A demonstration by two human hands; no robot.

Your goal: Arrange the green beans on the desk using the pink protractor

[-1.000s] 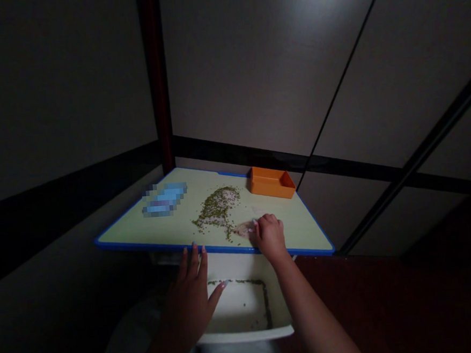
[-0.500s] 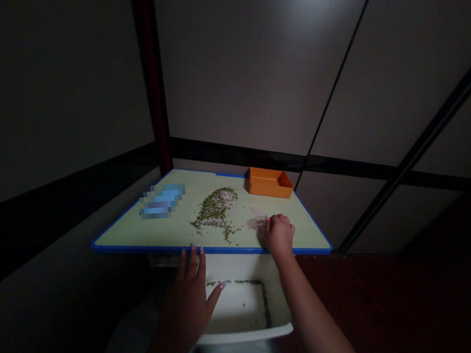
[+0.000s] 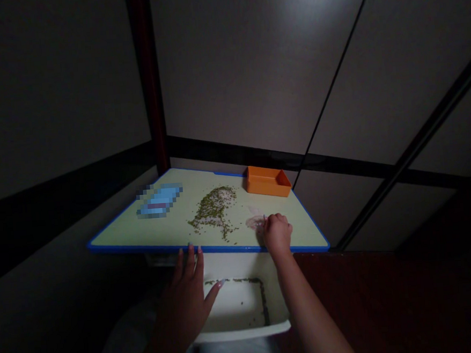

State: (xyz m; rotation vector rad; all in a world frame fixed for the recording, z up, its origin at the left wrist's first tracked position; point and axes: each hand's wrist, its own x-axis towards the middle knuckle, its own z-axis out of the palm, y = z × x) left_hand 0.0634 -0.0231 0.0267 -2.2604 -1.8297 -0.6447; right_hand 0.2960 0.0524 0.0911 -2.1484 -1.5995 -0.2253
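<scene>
A pale yellow-green board [image 3: 143, 238] with a blue rim slopes in front of me. Small green grains [image 3: 213, 205], like mung beans, lie in a loose heap at its middle, with a pale pinkish patch among them. My right hand [image 3: 277, 232] is closed and rests on the board's right part, beside another pinkish smear [image 3: 255, 221]. Whatever its fingers pinch, if anything, is hidden. My left hand [image 3: 191, 290] is open, fingers spread, with its fingertips at the board's front edge and its thumb over a white bin [image 3: 246, 334].
An orange box [image 3: 266, 186] stands at the board's back right. A blurred-out light blue object [image 3: 160, 200] lies at the back left. More green grains line the bin's inside corners. Panelled cabinet doors [image 3: 252, 73] rise behind the board.
The whole view has shifted very slightly. My right hand remains closed at nearly the same place by the smear, and my left hand stays at the board's edge.
</scene>
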